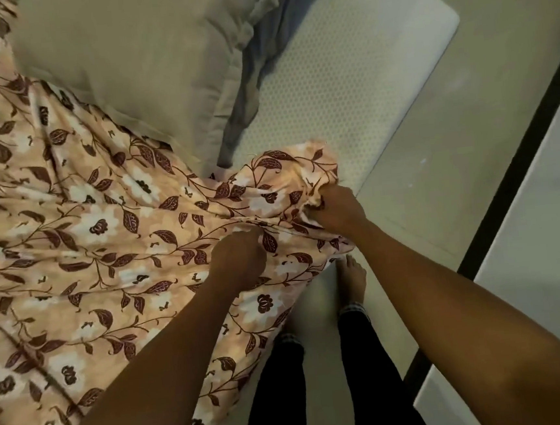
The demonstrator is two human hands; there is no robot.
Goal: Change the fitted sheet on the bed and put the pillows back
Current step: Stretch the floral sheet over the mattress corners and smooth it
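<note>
fitted sheet (85, 212): floral cloth, peach with brown leaves, spread in loose folds over the near and left part of the bed, with its side hanging down the bed edge by the person's legs.
handling: light, soft and limp. it bunches instead of holding a shape, so it likely needs a fistful at the hem or corner, not a flat push.
direction: its long run goes from lower left to upper right, and the gathered end points at the bare mattress (345, 81).
right hand (336, 210): fingers (322, 208) curled tight round the bunched end of the sheet, at the mattress edge.
left hand (238, 260): closed on a ridge of the same cloth, just beside the right.
pillow (123, 56): grey-green, lying on the bed beyond the sheet with its near edge on the cloth. darker grey fabric (245, 107) shows under it.
around: pale floor (467, 128), and a bare foot (352, 277) close to the bed.
</note>
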